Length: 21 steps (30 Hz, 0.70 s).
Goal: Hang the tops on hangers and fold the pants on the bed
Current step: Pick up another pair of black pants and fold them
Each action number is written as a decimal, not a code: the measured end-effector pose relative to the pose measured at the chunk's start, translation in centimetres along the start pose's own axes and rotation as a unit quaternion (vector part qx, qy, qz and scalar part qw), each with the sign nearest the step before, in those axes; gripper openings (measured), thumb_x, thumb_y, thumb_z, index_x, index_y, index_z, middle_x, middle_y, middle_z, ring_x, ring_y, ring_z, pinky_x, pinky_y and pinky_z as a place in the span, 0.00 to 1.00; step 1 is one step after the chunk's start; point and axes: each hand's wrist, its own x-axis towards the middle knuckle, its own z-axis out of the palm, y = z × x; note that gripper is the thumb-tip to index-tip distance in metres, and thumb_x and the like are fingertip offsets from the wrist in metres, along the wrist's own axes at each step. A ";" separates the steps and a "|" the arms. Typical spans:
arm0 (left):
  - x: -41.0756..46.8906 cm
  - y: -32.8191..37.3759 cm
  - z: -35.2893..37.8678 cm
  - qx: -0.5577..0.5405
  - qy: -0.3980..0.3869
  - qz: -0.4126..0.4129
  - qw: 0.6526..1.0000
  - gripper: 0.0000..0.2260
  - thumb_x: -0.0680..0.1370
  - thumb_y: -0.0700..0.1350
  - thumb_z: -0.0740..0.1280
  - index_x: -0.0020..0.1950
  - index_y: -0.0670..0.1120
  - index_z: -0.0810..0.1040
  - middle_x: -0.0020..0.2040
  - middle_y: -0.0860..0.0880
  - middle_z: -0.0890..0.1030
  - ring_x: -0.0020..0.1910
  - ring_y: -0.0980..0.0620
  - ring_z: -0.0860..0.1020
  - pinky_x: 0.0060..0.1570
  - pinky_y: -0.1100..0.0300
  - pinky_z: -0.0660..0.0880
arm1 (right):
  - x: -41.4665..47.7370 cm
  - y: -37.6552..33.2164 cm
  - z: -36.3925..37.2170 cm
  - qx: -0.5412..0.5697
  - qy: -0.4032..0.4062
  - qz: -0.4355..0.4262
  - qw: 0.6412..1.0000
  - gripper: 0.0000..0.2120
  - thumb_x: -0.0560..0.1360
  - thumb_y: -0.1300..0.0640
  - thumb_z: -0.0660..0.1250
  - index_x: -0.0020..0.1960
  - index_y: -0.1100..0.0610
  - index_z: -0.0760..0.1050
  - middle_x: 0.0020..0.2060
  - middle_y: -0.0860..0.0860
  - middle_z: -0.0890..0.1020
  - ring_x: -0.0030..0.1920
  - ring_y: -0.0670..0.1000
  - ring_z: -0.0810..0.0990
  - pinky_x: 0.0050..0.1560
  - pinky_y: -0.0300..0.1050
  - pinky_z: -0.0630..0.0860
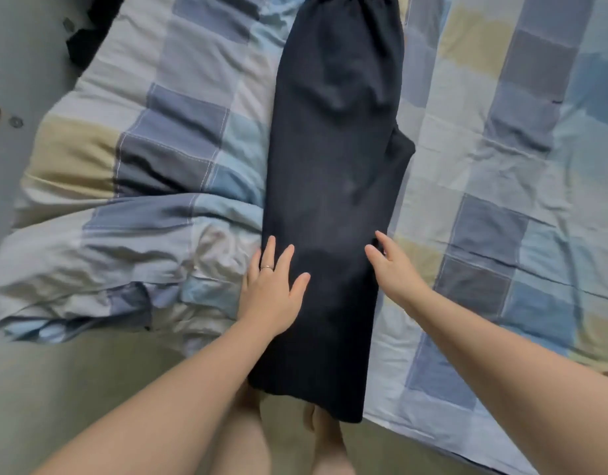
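Greenish floor (55, 378) is seen nearest, below the bed's near edge, and two bare legs (326, 443) are planted on it. Across that edge a pair of dark navy pants (333, 166) is laid lengthwise on the bed (501, 207), one leg stacked on the other, so that the hem (313, 399) is hung over the edge in front of the legs. Just beyond the edge the left grip (271, 296) is pressed flat on the left side of the pants, its fingers kept straight and spread apart; nothing is clasped by it, and a thin ring (266, 267) is worn on one finger. The right grip (397, 272) is placed at the right side of the pants, fingers straight and apart, its thumb over the dark cloth; whether the cloth is touched or only hovered over cannot be told. To the left of the pants a crumpled quilt (124, 255) in blue, grey and beige checks is bunched up, touching the pants' left edge. To the right a flat checked sheet (542, 269) of like colours is spread. Farther along, a small flap of the pants (402, 145) is pushed out to the right. At the far end the gathered waistband (347, 3) is cut off by the top of the view. At the far left a dark garment (90, 39) is partly seen beside the quilt.
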 end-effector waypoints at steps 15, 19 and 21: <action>-12.0 -10.5 11.8 -0.293 -0.033 -0.110 0.949 0.26 0.77 0.53 0.70 0.71 0.52 0.63 0.65 0.56 0.76 0.64 0.52 0.76 0.61 0.52 0.74 | -11.6 16.3 11.0 0.192 0.034 0.148 0.970 0.20 0.80 0.51 0.67 0.69 0.54 0.69 0.59 0.49 0.80 0.58 0.49 0.80 0.54 0.46 0.77; -11.9 -12.3 13.3 -0.263 -0.083 -0.115 0.954 0.18 0.74 0.53 0.73 0.60 0.51 0.71 0.56 0.56 0.79 0.57 0.52 0.78 0.56 0.54 0.76 | -13.7 18.6 13.5 0.214 0.032 0.144 0.966 0.17 0.77 0.54 0.71 0.65 0.53 0.74 0.55 0.46 0.82 0.53 0.44 0.81 0.45 0.36 0.76; -11.8 -13.2 14.0 -0.271 -0.111 -0.116 0.949 0.20 0.73 0.52 0.74 0.63 0.51 0.74 0.57 0.55 0.81 0.57 0.52 0.79 0.56 0.57 0.76 | -14.8 20.1 15.1 0.197 0.021 0.153 0.968 0.15 0.76 0.55 0.72 0.62 0.52 0.77 0.52 0.46 0.83 0.51 0.44 0.82 0.45 0.37 0.77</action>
